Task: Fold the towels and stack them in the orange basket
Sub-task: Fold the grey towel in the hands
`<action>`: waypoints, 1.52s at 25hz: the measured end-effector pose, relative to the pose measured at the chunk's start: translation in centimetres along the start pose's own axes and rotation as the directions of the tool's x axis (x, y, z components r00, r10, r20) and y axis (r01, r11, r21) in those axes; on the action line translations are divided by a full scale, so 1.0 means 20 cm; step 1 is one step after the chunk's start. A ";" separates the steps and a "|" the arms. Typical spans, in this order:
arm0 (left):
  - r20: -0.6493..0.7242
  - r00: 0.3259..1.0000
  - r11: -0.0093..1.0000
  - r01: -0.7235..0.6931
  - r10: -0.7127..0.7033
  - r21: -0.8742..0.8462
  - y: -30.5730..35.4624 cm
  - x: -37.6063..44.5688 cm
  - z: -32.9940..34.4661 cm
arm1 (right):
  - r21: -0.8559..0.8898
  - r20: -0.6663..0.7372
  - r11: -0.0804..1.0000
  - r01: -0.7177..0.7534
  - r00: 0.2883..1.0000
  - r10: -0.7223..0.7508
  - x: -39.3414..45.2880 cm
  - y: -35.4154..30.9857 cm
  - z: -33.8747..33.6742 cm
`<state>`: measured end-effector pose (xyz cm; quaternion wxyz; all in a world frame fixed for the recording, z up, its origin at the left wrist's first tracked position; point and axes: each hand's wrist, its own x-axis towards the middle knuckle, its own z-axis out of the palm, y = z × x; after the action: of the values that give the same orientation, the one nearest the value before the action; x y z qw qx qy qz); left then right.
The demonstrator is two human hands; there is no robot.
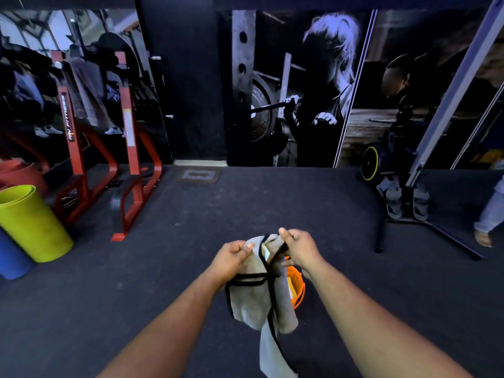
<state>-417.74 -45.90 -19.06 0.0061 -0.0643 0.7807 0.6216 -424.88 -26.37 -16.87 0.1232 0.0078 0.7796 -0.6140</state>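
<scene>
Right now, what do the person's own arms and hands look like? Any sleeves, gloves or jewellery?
Both forearms are bare up to the bottom edge of the picture: no sleeves show. The left hand and the right hand wear no gloves, and no watch, bracelet or ring can be seen on the wrists or fingers. The fingernails look short and plain. No markings show on either arm.

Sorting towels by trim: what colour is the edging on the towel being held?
Black edging on a grey towel, clearest in the head view.

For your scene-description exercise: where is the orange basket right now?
In the head view, the orange basket sits on the dark floor low and centre-right, mostly hidden behind the hanging grey towel, below the right hand.
</scene>
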 end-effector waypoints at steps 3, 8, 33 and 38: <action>-0.273 0.947 0.968 0.107 -0.169 -0.226 -0.02 0.01 -0.03 | 0.282 -0.103 0.956 -0.081 0.988 0.114 0.00 0.01 -0.08; -0.241 0.966 0.995 0.094 -0.099 -0.028 0.00 0.03 -0.16 | -0.168 -0.280 0.982 0.089 0.951 -0.134 0.06 0.03 -0.38; 0.049 0.995 0.734 0.097 -0.087 -0.672 0.31 0.09 -0.06 | -0.827 0.194 0.466 0.313 0.938 -0.286 -0.06 0.04 -0.08; 0.025 0.992 0.975 -0.115 0.122 -0.192 0.23 0.10 -0.11 | -0.815 0.200 0.533 0.229 0.973 -0.112 -0.08 0.01 -0.04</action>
<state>-419.99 -47.14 -14.22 -0.0227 -0.0064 0.7201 0.6935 -423.50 -25.43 -16.59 0.0994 -0.1653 0.9646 -0.1797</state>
